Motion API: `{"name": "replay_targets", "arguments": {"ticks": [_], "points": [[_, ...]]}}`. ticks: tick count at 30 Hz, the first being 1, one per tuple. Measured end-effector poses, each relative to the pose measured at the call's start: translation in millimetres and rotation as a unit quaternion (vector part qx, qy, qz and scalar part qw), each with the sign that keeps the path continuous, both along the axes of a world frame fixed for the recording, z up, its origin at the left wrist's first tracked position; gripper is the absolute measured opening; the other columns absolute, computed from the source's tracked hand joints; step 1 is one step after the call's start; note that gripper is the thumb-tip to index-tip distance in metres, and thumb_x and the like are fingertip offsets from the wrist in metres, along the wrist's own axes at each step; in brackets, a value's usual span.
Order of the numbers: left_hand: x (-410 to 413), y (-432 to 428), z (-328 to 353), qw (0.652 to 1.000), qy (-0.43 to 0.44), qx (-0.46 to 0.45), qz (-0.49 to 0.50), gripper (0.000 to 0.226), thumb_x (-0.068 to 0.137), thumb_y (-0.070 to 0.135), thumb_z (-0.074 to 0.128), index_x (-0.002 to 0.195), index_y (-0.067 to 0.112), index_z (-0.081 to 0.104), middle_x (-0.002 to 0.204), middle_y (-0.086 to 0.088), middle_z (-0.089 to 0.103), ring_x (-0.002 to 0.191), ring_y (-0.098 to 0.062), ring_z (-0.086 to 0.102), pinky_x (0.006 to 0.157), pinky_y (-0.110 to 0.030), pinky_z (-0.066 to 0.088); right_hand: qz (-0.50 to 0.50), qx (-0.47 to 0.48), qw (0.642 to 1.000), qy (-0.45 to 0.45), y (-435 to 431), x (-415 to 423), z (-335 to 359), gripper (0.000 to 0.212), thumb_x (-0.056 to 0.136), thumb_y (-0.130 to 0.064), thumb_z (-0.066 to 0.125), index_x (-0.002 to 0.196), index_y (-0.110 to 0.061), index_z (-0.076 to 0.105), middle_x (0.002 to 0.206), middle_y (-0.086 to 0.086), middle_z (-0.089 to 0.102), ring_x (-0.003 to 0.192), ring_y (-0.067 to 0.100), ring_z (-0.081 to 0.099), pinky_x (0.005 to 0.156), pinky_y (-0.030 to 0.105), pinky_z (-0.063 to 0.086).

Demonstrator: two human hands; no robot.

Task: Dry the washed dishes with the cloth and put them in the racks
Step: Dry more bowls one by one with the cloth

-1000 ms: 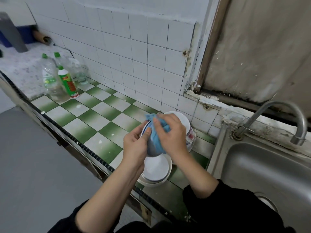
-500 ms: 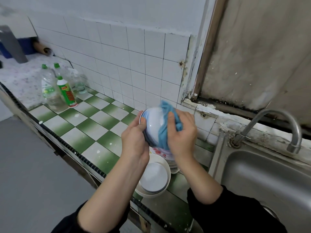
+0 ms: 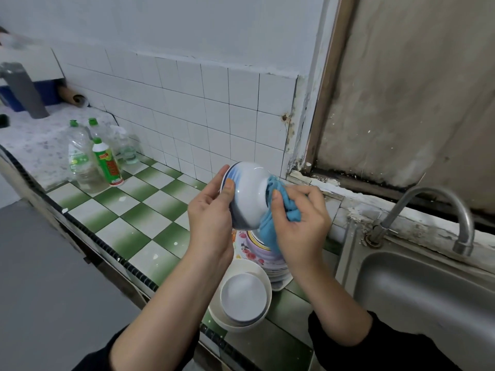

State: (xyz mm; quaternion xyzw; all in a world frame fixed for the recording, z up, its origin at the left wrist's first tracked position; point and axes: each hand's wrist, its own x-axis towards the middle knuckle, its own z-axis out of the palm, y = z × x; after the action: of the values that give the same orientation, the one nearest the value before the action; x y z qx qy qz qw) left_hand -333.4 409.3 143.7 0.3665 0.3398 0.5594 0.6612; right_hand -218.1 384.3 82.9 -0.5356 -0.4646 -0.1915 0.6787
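The bowl [image 3: 247,194] is up between both hands, over the plates [image 3: 251,250] on the counter [image 3: 139,218]. It lies on its side, axis approx. left-right: the left hand [image 3: 210,218] grips the rim, thumb on the outer wall, and the right hand [image 3: 300,223] pinches the cloth [image 3: 270,228] against the foot, so the right does the wiping. The bowl's inside faces away and is hidden, the plates are partly covered, and no rack is in view.
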Motion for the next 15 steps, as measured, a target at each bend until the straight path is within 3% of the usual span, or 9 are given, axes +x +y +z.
{"name": "replay_targets", "arguments": {"ticks": [2,4,6,8,9,12,13,15], "points": [[5,-1,1,0.999,-0.034,-0.039,0.012,0.029,0.099,0.011,0.050,0.125,0.012,0.062,0.103,-0.002,0.071,0.088,-0.017,0.065,0.087,-0.039,0.053,-0.016,0.032,0.999,0.005,-1,-13,5,0.025,0.088,-0.018,0.066,0.094,0.005,0.074,0.090,0.018,0.061,0.084,0.024,0.063,0.078,0.026,0.054],[7,1,5,0.986,-0.111,-0.120,-0.024,0.029,0.100,0.019,0.050,0.124,0.008,0.062,0.105,-0.009,0.070,0.090,-0.027,0.068,0.084,-0.042,0.056,-0.005,0.067,0.996,-0.063,-4,-25,3,0.023,0.090,-0.018,0.067,0.102,0.000,0.073,0.098,0.016,0.061,0.092,0.025,0.058,0.084,0.029,0.051],[6,-1,14,0.953,-0.174,-0.213,-0.130,0.036,0.100,0.030,0.049,0.111,0.000,0.065,0.095,-0.020,0.071,0.076,-0.032,0.072,0.062,-0.042,0.061,0.003,0.086,0.986,-0.142,-7,-31,-1,0.021,0.090,-0.020,0.068,0.106,-0.007,0.072,0.110,0.012,0.059,0.099,0.022,0.053,0.090,0.030,0.047],[5,-1,15,0.938,-0.198,-0.229,-0.169,0.037,0.101,0.029,0.044,0.108,-0.002,0.064,0.089,-0.024,0.070,0.067,-0.032,0.072,0.050,-0.042,0.059,-0.004,0.092,0.985,-0.144,-6,-29,1,0.021,0.092,-0.023,0.065,0.109,-0.012,0.068,0.117,0.009,0.057,0.106,0.018,0.050,0.093,0.030,0.043],[6,-2,14,0.938,-0.208,-0.224,-0.164,0.036,0.101,0.026,0.043,0.111,-0.002,0.063,0.092,-0.025,0.070,0.072,-0.032,0.072,0.055,-0.043,0.060,-0.008,0.096,0.990,-0.107,-5,-29,4,0.022,0.093,-0.025,0.062,0.111,-0.013,0.067,0.120,0.010,0.057,0.110,0.018,0.050,0.096,0.030,0.041],[5,-5,12,0.946,-0.237,-0.166,-0.143,0.029,0.095,0.016,0.047,0.118,0.005,0.059,0.118,-0.017,0.066,0.110,-0.031,0.064,0.097,-0.049,0.050,0.043,0.086,0.989,0.114,-5,-28,18,0.022,0.095,-0.024,0.056,0.113,-0.016,0.066,0.120,0.014,0.058,0.115,0.023,0.055,0.101,0.027,0.042],[4,-6,12,0.951,-0.238,-0.147,-0.129,0.025,0.094,0.012,0.047,0.115,0.008,0.059,0.115,-0.013,0.067,0.110,-0.029,0.062,0.102,-0.051,0.045,0.073,0.070,0.973,0.208,-7,-25,28,0.019,0.094,-0.024,0.056,0.109,-0.017,0.066,0.115,0.012,0.063,0.111,0.021,0.059,0.099,0.027,0.045],[3,-7,12,0.956,-0.240,-0.125,-0.111,0.020,0.097,0.008,0.044,0.102,0.010,0.063,0.100,-0.006,0.069,0.094,-0.023,0.067,0.099,-0.049,0.047,0.163,0.032,0.899,0.405,-8,-14,51,0.011,0.095,-0.019,0.059,0.096,-0.019,0.070,0.098,0.005,0.071,0.094,0.015,0.066,0.087,0.030,0.051]]}}
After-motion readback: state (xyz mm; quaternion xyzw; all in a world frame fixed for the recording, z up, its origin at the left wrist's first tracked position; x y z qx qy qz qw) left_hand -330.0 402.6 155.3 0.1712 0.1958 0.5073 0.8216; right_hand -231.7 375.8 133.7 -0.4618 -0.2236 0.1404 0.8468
